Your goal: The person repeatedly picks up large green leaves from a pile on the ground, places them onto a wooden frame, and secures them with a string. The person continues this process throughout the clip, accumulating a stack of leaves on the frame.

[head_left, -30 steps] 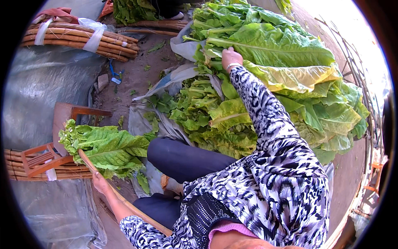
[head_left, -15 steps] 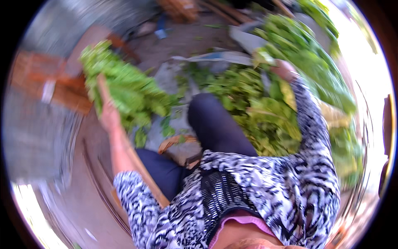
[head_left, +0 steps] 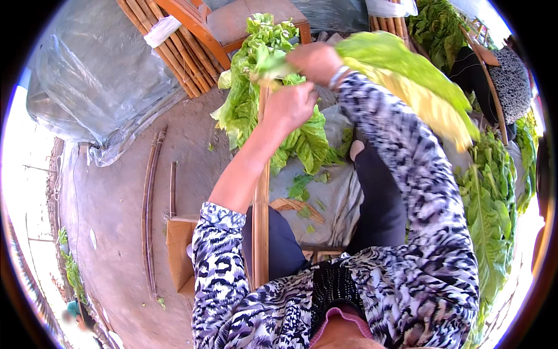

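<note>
Green-yellow leaves (head_left: 401,67) pinched at stem end in our right hand (head_left: 318,61), trailing to its right; hand blurred. Our left hand (head_left: 290,107) just beside, fingers curled, hold unclear to us. Beside left hand, wooden stick (head_left: 263,192); around its top, leaf bunch (head_left: 241,104). Beyond both hands, brown chair (head_left: 229,23).
</note>
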Tool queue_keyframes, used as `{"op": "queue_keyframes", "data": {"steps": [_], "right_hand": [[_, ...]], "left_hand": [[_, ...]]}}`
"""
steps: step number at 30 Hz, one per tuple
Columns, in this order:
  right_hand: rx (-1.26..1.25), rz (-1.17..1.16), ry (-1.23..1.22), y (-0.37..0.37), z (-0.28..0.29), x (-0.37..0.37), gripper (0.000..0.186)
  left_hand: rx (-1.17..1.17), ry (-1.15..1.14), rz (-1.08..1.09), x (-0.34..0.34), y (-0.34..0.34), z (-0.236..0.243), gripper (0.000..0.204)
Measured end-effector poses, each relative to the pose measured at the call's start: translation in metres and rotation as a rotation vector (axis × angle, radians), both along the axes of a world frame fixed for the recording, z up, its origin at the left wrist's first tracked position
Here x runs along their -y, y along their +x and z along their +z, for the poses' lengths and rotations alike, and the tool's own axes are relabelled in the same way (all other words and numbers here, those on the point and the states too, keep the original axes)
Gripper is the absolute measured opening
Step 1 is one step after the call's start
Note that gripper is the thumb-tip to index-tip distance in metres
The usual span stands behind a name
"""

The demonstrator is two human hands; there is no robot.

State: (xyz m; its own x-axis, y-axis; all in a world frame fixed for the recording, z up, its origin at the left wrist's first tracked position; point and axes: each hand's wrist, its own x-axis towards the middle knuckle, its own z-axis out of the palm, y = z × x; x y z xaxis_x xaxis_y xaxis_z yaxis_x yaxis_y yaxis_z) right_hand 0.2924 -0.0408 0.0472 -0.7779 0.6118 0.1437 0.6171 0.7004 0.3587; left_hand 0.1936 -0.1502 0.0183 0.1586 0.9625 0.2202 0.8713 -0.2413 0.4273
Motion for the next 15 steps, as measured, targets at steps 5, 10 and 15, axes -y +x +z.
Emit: {"op": "queue_keyframes", "data": {"steps": [5, 10, 15], "right_hand": [[-0.133, 0.302, -0.060, -0.030, -0.094, -0.060, 0.017], [-1.123, -0.015, -1.088, -0.031, -0.153, -0.077, 0.050], [-1.214, -0.223, -0.314, -0.069, -0.166, -0.031, 0.062]], "left_hand": [[0.507, 0.068, 0.258, -0.069, -0.064, 0.034, 0.021], [1.129, -0.290, 0.679, -0.085, -0.160, -0.088, 0.020], [1.439, -0.224, 0.695, -0.073, -0.169, -0.143, 0.018]]}}
